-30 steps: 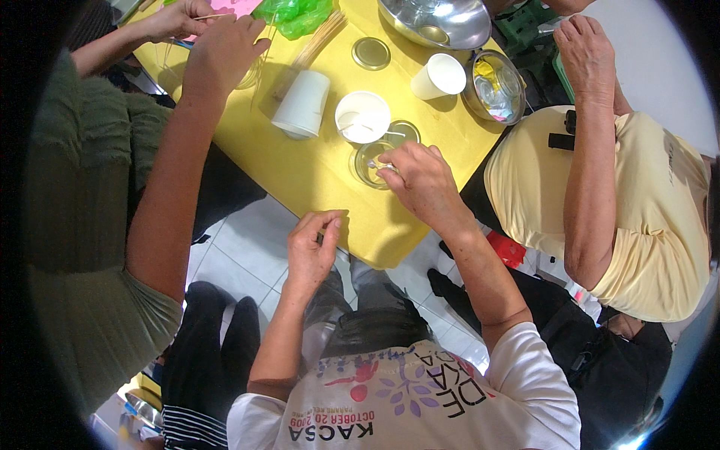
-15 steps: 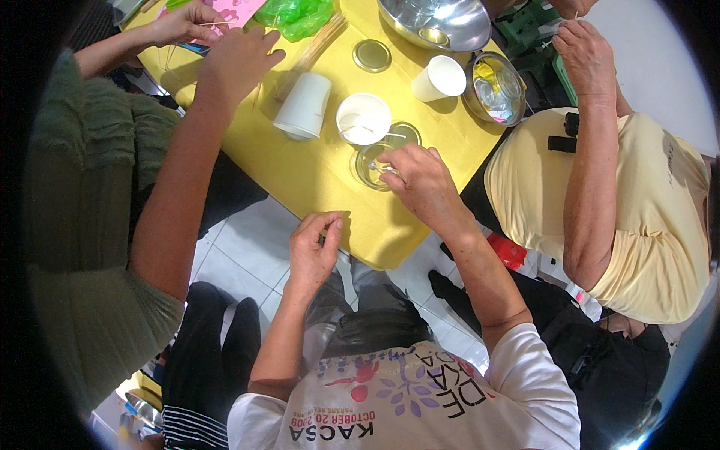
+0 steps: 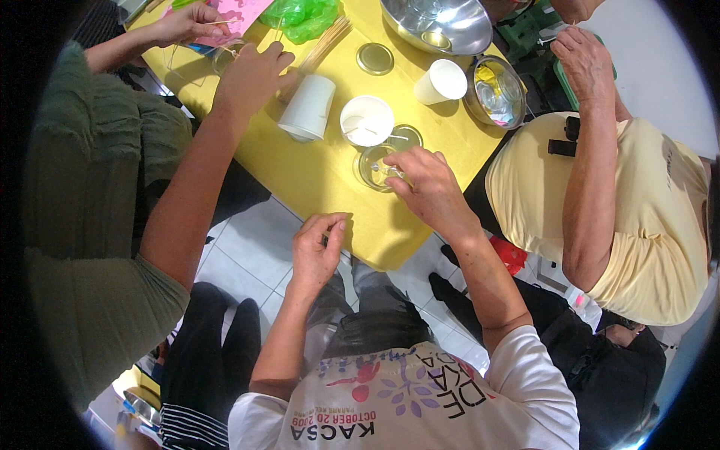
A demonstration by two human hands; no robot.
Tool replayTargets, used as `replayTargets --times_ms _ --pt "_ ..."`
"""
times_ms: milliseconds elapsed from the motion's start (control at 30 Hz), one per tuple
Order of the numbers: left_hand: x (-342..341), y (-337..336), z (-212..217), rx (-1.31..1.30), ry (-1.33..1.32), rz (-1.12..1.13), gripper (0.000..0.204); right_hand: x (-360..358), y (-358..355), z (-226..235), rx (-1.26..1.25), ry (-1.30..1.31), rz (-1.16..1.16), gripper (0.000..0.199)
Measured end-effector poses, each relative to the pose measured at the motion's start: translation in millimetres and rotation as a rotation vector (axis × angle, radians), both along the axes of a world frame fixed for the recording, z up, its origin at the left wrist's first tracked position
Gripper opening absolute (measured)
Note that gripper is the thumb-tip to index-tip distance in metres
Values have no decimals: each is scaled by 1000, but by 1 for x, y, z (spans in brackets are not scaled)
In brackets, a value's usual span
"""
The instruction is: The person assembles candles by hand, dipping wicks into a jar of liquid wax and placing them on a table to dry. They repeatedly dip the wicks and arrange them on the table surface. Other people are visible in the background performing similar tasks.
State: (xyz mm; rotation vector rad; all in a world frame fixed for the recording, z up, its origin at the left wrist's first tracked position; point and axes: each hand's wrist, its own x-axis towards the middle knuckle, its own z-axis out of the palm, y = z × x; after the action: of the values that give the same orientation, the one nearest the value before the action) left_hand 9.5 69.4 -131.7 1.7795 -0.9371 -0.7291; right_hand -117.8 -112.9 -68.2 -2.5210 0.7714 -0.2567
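Note:
My right hand (image 3: pixel 431 187) reaches over a small clear glass jar (image 3: pixel 366 174) near the table corner. Its thumb and forefinger pinch a small, shiny, whitish piece at the jar's mouth; I cannot make out what it is. My left hand (image 3: pixel 318 244) rests by the table's front edge, loosely curled, thumb apart, with nothing visible in it. Just beyond the jar stands a white paper cup (image 3: pixel 382 120) with thin sticks or strings inside. A round lid (image 3: pixel 411 135) lies between cup and jar, partly covered by a thin white stick.
Another white cup (image 3: pixel 309 109) and a third cup (image 3: pixel 441 81) stand on the yellow-covered table (image 3: pixel 315 176). Farther back are a gold lid (image 3: pixel 375 58), a large metal bowl (image 3: pixel 469 26), a smaller bowl (image 3: pixel 501 112), and thin sticks (image 3: pixel 322 49). Co-workers' arms reach in from both sides.
My right hand has shifted slightly at the jar's mouth, still pinching. At left, the co-worker's hands have moved right, and a glass jar now shows beneath them. My left hand is nearly unmoved.

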Motion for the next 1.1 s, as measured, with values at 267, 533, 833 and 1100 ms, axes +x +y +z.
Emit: replayTargets --times_ms 267,533,833,1100 --pt "-2 2 0 -15 -3 12 15 0 3 -3 17 -56 -34 36" --pt "-3 2 -1 -23 -5 15 14 -2 3 1 44 -60 -87 46" --pt "-7 -1 0 -1 -33 54 26 -19 1 4 14 -134 -157 32" --pt "-12 -55 -18 -35 -338 -20 81 -36 7 -17 36 -185 -283 14"
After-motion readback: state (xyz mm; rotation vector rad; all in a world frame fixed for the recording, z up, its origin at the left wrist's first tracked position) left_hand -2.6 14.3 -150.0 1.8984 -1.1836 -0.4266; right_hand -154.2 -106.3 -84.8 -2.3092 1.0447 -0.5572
